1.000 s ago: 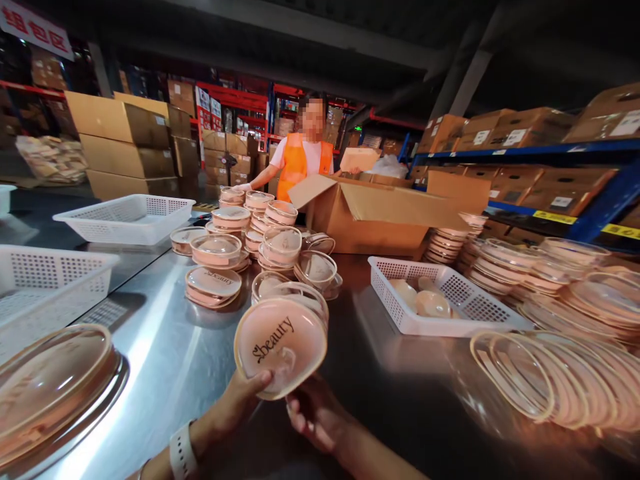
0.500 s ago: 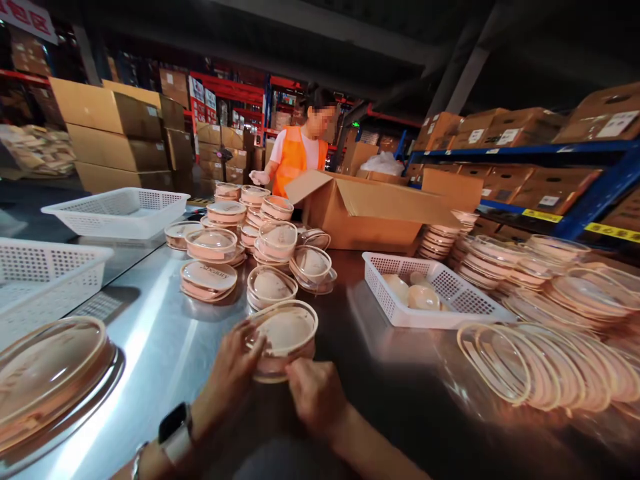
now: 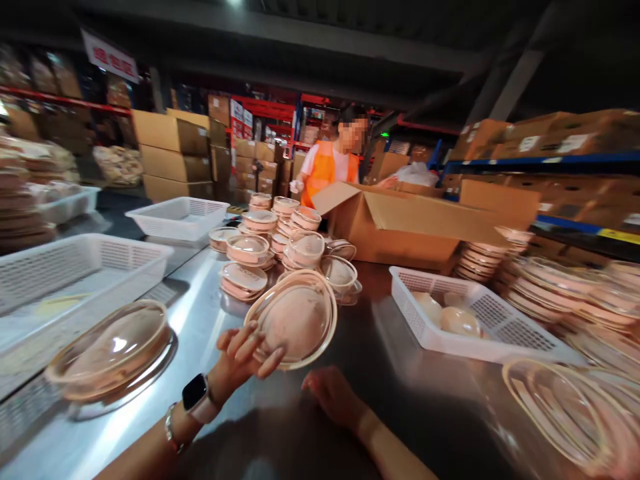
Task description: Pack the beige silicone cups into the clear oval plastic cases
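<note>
An oval clear-lidded case (image 3: 297,320) with a peach-coloured inside is tilted up above the table. My left hand (image 3: 250,350) holds its lower left edge, fingers on the lid side, and a watch sits on that wrist. My right hand (image 3: 335,397) is lower and to the right, apart from the case, with its fingers curled together and nothing visible in them. Behind the held case stand piles of similar cases (image 3: 247,248). Another stack of the cases (image 3: 117,350) lies left of my left hand.
White perforated baskets stand at the left (image 3: 150,257) and at the right (image 3: 400,317), the right one holding pale rounded pieces. A cardboard box (image 3: 400,233) is open at the back. Stacks of cases (image 3: 545,287) crowd the right side. A person in an orange vest (image 3: 325,163) stands behind.
The case has been raised and tilted up in my left hand. My right hand has come away from it. The view has turned left.
</note>
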Action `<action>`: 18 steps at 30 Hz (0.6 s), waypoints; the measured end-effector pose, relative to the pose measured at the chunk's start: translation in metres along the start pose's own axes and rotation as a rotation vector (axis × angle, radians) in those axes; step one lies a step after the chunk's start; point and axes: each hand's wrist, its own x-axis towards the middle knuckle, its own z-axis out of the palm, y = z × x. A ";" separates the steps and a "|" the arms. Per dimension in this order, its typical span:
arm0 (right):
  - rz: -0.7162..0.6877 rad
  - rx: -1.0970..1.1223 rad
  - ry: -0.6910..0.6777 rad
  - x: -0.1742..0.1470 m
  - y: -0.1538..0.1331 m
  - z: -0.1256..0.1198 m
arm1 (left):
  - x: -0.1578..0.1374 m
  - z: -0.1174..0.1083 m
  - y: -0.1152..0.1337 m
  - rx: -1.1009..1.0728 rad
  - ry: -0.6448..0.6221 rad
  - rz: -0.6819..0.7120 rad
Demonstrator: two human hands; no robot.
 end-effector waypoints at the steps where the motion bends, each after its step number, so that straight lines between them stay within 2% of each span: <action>1: 0.006 0.026 -0.005 0.003 0.000 -0.001 | 0.000 -0.005 -0.011 0.053 -0.011 -0.034; 4: 0.025 0.100 -0.035 0.012 -0.004 -0.003 | -0.009 -0.035 -0.060 0.201 -0.111 -0.169; 5: 0.036 0.116 -0.052 0.013 -0.006 -0.004 | -0.016 -0.050 -0.080 0.241 -0.173 -0.211; 9: 0.068 0.128 -0.138 0.016 -0.013 -0.003 | -0.059 -0.119 -0.156 0.352 -0.292 -0.254; 10: 0.071 0.128 -0.149 0.016 -0.014 -0.002 | -0.073 -0.134 -0.172 0.332 -0.389 -0.255; 11: 0.076 0.129 -0.151 0.016 -0.015 -0.002 | -0.087 -0.147 -0.184 0.256 -0.552 -0.264; 12: 0.082 0.134 -0.148 0.016 -0.016 -0.002 | -0.100 -0.157 -0.195 0.173 -0.683 -0.278; 13: 0.088 0.143 -0.142 0.016 -0.017 -0.002 | -0.112 -0.166 -0.202 0.171 -0.738 -0.285; 16: 0.096 0.172 -0.134 0.017 -0.017 -0.002 | -0.131 -0.178 -0.210 0.214 -0.793 -0.315; 18: 0.095 0.181 -0.134 0.017 -0.018 -0.003 | -0.126 -0.175 -0.204 0.242 -0.779 -0.330</action>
